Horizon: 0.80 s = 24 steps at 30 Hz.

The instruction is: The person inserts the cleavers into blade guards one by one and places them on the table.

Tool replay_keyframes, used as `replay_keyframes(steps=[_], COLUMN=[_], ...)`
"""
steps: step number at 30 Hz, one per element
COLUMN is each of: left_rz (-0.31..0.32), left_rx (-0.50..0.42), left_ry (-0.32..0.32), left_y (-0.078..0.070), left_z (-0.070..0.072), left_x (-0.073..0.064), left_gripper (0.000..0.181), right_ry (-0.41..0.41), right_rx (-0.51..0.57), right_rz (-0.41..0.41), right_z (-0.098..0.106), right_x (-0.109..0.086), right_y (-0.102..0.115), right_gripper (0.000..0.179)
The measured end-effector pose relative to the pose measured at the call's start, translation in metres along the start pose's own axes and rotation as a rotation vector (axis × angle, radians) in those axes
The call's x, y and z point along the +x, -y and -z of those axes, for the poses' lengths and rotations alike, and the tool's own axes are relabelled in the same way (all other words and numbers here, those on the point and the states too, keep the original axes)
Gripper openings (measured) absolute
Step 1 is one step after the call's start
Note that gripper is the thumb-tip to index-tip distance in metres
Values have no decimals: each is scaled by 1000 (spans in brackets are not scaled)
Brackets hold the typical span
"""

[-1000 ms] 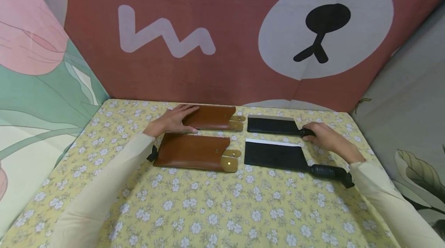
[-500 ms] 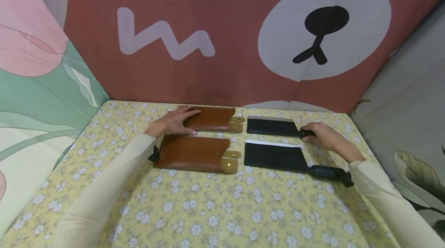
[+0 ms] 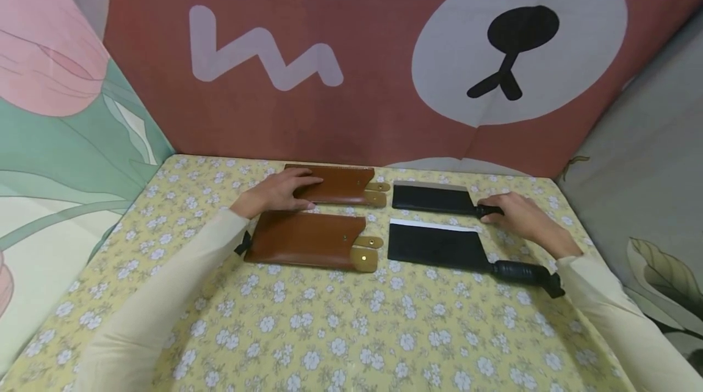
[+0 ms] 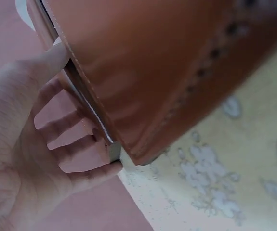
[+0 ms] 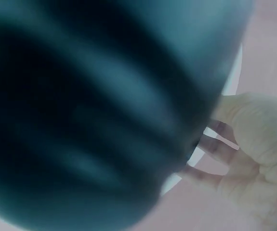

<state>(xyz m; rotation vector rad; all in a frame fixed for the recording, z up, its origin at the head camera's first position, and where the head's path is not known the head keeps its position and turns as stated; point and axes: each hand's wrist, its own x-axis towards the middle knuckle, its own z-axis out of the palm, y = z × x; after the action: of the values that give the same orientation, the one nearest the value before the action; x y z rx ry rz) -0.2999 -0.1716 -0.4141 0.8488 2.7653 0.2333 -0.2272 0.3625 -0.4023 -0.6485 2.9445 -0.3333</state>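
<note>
In the head view my left hand (image 3: 277, 190) rests on the left end of the far brown leather sheath (image 3: 343, 184), fingers spread over its top and thumb at its near edge. The near leather sheath (image 3: 307, 239) lies in front of it. To the right, my right hand (image 3: 522, 218) grips the black handle of the far cleaver (image 3: 431, 198), whose dark blade lies toward the sheath with its pale edge at the back. A near cleaver (image 3: 439, 245) lies below it, its ribbed handle (image 3: 516, 271) under my right forearm. A dark, blurred handle (image 5: 90, 115) fills most of the right wrist view.
Yellow floral cloth (image 3: 329, 331) covers the table. A reddish-brown printed wall hanging (image 3: 263, 117) stands right behind the far sheath and cleaver, with patterned fabric at both sides. Tan snap straps (image 3: 365, 257) stick out from the sheaths' right ends.
My left hand has shifted slightly right along the far sheath, baring more of its back left corner. The right hand keeps its grip, and the sheaths and cleavers lie as before.
</note>
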Motion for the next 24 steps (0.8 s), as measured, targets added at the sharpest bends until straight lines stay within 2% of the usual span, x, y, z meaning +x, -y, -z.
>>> replay_keyframes(steps=[10, 16, 19, 24], left_rz=[0, 16, -10, -94], left_rx=[8, 70, 97, 95], left_ry=[-10, -20, -36, -71], left_y=[-4, -11, -12, -15], left_z=[1, -1, -2, 0], left_x=[1, 1, 2, 4], left_gripper=[75, 80, 80, 79], right_ry=[-20, -25, -27, -36], right_rx=[-25, -32, -35, -44], right_rz=[22, 34, 38, 43], right_z=[2, 3, 3, 3], right_x=[-1, -1, -1, 0], right_y=[1, 2, 2, 5], right_gripper=[44, 44, 44, 44])
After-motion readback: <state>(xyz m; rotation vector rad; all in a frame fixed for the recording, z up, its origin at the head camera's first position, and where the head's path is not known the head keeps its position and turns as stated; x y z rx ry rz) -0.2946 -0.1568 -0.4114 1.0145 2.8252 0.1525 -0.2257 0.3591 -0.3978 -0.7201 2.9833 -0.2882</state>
